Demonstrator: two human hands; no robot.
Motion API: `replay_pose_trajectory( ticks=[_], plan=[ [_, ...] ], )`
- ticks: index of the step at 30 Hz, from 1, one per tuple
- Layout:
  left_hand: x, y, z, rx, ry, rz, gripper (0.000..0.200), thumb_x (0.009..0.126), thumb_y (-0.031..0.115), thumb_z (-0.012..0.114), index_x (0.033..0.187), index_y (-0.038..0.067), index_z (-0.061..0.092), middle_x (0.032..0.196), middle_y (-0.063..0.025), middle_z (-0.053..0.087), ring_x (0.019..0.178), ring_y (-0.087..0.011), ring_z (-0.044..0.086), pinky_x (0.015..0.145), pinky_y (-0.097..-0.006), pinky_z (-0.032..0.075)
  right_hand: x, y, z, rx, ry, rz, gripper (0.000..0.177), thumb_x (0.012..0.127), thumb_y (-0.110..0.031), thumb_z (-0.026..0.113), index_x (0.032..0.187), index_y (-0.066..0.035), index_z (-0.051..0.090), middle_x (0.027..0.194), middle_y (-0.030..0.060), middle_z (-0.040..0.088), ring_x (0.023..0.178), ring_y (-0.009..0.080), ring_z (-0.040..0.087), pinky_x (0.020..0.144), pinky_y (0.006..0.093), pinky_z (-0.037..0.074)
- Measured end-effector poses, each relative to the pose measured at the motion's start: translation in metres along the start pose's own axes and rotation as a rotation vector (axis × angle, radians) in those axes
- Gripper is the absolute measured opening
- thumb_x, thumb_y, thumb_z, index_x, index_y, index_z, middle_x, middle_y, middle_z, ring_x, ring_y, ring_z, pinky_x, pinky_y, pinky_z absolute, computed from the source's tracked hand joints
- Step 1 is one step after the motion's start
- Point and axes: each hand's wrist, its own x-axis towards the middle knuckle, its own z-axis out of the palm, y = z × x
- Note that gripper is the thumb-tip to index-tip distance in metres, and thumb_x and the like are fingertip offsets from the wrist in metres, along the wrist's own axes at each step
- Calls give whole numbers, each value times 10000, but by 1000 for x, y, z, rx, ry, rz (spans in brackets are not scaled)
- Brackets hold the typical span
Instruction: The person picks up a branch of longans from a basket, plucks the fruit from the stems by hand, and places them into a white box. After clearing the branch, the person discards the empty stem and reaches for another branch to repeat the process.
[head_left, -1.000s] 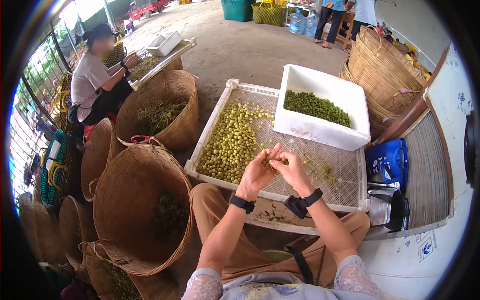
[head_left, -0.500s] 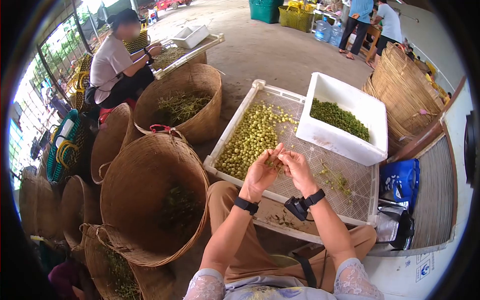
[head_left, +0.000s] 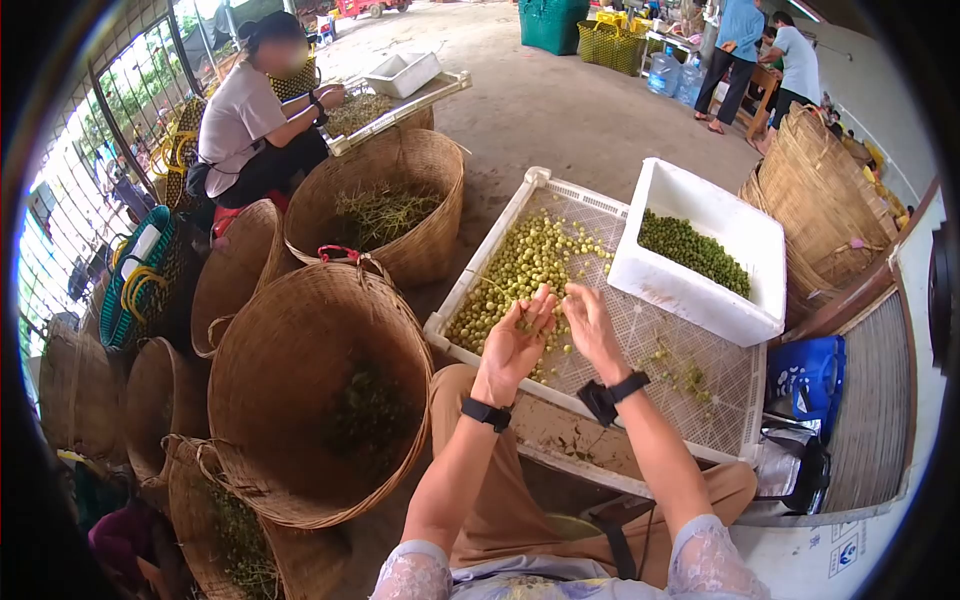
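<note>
both hands hung above the white tray: left hand half open, palm up, a thin sprig at its fingertips, grip unclear; right hand spread loose, empty; yellow-green fruits lay heaped just beyond

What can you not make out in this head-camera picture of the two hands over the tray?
Head view: whether the left hand holds anything; its fingers cover it.
Head view: the palm of the right hand, turned away from the camera.
Head view: the contents of the large basket, dark in shadow.
</note>
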Motion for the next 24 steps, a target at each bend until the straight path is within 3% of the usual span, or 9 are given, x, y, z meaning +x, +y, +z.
replay_pose_trajectory(
  ticks=[3, 5, 7, 9, 11, 16, 20, 24],
  plan=[
    [-3, -9, 7, -5, 63, 31, 190, 958, 197, 341, 875, 86, 472, 1259, -91, 488, 1220, -229, 394, 1025, -374, 292, -25, -32, -14, 277, -179, 195, 194, 856, -171, 549, 977, -19, 548, 865, 137, 580, 792, 214, 573, 658, 332, 446],
    [6, -23, -4, -20, 59, 25, 189, 948, 163, 336, 878, 83, 493, 1266, -75, 485, 1180, -186, 434, 976, -335, 353, -38, -21, -10, 171, -222, 127, 154, 858, -145, 548, 925, -8, 542, 799, 121, 591, 733, 190, 575, 633, 301, 448],
    [12, -34, -11, 54, 49, 22, 210, 952, 178, 333, 869, 76, 497, 1269, -115, 475, 1198, -209, 418, 993, -351, 350, -47, -27, -12, 176, -118, 39, 107, 882, -121, 524, 887, -20, 489, 740, 24, 532, 634, 102, 507, 565, 249, 422],
    [10, -43, -9, 55, 60, -2, 227, 960, 213, 323, 869, 80, 483, 1271, -121, 470, 1220, -225, 396, 991, -382, 353, -53, -2, -9, 397, -131, 143, 84, 863, -76, 543, 874, -16, 485, 712, 23, 513, 594, 85, 488, 528, 234, 396],
    [5, -48, -1, 105, 39, -20, 232, 962, 224, 317, 865, 79, 470, 1250, -126, 485, 1214, -241, 402, 984, -399, 362, -55, -19, -32, 618, -205, 351, 95, 860, -76, 551, 853, -13, 480, 712, 25, 512, 585, 86, 485, 529, 225, 402],
    [1, -66, 6, 140, 5, -57, 240, 963, 235, 315, 862, 70, 456, 1185, -130, 524, 1193, -266, 423, 974, -421, 367, -65, -10, -52, 851, -199, 484, 135, 852, -108, 577, 925, -3, 534, 731, 27, 539, 584, 93, 514, 535, 223, 430],
    [-2, -81, 9, 194, 16, -76, 236, 961, 230, 324, 862, 60, 453, 1127, -140, 553, 1179, -274, 437, 973, -424, 361, -72, -13, -73, 788, -237, 519, 122, 848, -108, 583, 910, -15, 535, 728, 23, 540, 584, 90, 515, 536, 220, 429],
    [-4, -91, 11, 192, -24, -74, 230, 957, 208, 343, 856, 52, 478, 1074, -148, 578, 1134, -276, 480, 965, -404, 368, -83, -2, -82, 876, -141, 551, 105, 843, -104, 588, 882, -26, 530, 708, 21, 536, 565, 90, 505, 513, 224, 418]
  ],
)
